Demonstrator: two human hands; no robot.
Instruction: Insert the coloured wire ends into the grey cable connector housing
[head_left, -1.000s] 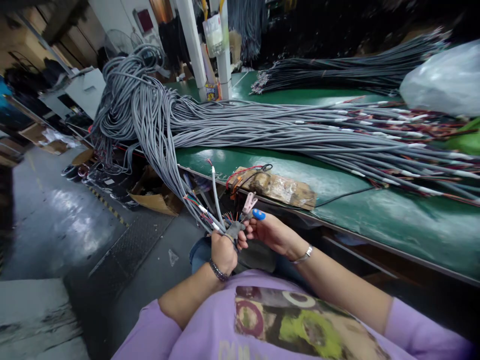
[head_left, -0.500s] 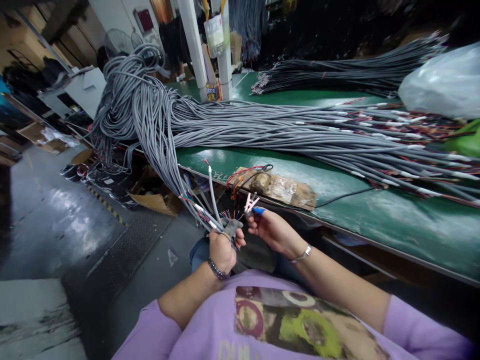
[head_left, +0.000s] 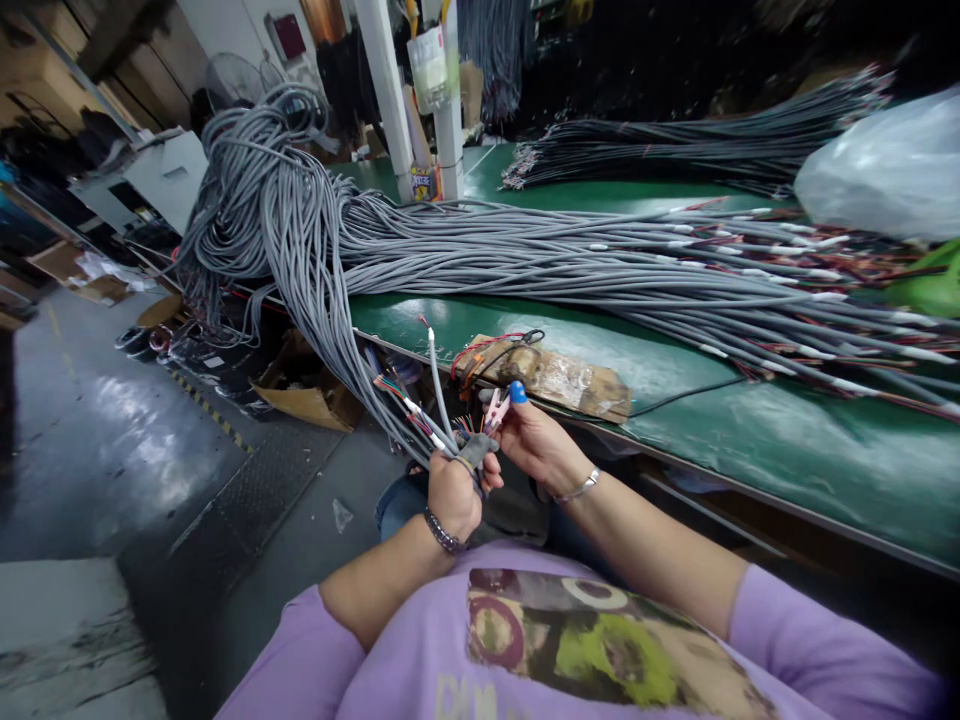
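The left hand (head_left: 454, 492) hides the gray cable (head_left: 474, 455) end it grips; the thin colored wire tips (head_left: 469, 424) beside the small clip (head_left: 496, 409) are too small to tell apart.

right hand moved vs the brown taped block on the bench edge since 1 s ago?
Yes. The right hand with its clip has risen closer to the brown taped block.

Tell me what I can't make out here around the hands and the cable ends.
Head view only:
- Left hand: its grip on the grey cables faces away, hidden by its back.
- Clip in right hand: too small to tell open or shut.
- Stripped wire tips: too small to count.
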